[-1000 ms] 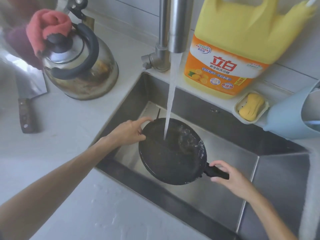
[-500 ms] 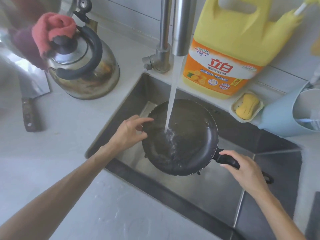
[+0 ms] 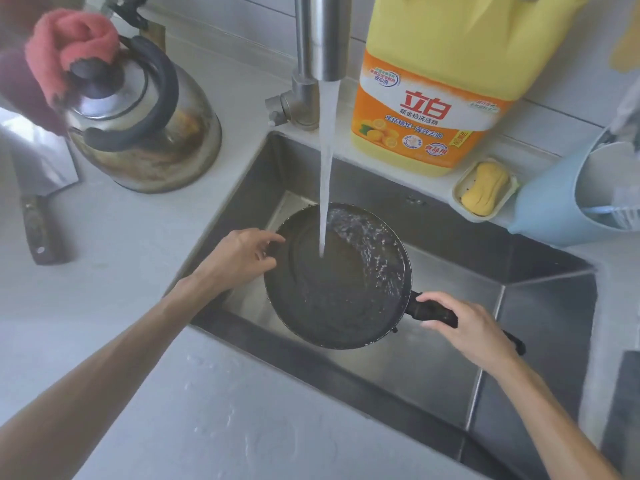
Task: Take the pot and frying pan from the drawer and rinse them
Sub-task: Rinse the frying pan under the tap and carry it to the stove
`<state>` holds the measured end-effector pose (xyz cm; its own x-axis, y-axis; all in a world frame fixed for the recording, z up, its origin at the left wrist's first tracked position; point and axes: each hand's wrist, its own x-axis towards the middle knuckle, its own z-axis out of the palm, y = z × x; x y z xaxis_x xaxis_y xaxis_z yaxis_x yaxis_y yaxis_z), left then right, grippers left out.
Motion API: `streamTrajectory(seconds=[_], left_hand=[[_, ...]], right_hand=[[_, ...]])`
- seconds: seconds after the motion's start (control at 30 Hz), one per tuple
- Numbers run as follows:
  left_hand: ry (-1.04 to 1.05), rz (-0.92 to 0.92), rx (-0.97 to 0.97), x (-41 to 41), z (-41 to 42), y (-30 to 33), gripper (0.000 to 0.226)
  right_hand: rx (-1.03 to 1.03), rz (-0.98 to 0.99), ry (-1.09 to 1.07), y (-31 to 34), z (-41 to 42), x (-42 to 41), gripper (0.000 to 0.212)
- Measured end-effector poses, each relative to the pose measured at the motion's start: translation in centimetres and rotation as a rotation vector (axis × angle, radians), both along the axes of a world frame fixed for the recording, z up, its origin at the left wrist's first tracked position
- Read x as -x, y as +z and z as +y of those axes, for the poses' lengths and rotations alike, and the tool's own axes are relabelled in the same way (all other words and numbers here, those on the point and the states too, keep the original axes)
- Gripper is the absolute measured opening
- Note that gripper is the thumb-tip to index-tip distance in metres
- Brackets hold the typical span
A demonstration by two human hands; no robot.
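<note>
Both hands clamp the frying pan (image 3: 339,282) — kettle (image 3: 145,129), detergent jug (image 3: 446,88), soap (image 3: 485,188) ring the sink (image 3: 540,306).

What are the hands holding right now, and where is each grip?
Both hold the frying pan under the tap stream. The right hand grips its black handle; the left hand pinches the rim opposite the handle.
</note>
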<state>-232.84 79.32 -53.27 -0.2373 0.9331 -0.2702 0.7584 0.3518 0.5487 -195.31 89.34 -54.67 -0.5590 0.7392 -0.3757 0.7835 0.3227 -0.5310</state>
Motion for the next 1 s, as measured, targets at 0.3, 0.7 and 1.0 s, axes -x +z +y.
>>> streamTrajectory(seconds=[0.3,0.7,1.0], left_hand=[[0.065,-0.096,-0.023,-2.7,0.3,-3.0,0.039],[-0.035,0.145,0.036,0.0,0.5,0.5,0.049],[0.067,-0.031,0.152,-1.2,-0.8,-3.5,0.049]], right_hand=[[-0.468,0.008,0.204,2.1,2.6,-1.2,0.037],[0.035,0.112,-0.113,-2.1,-1.2,1.2,0.044],[-0.353,-0.007,0.216,2.3,2.8,1.1,0.036]])
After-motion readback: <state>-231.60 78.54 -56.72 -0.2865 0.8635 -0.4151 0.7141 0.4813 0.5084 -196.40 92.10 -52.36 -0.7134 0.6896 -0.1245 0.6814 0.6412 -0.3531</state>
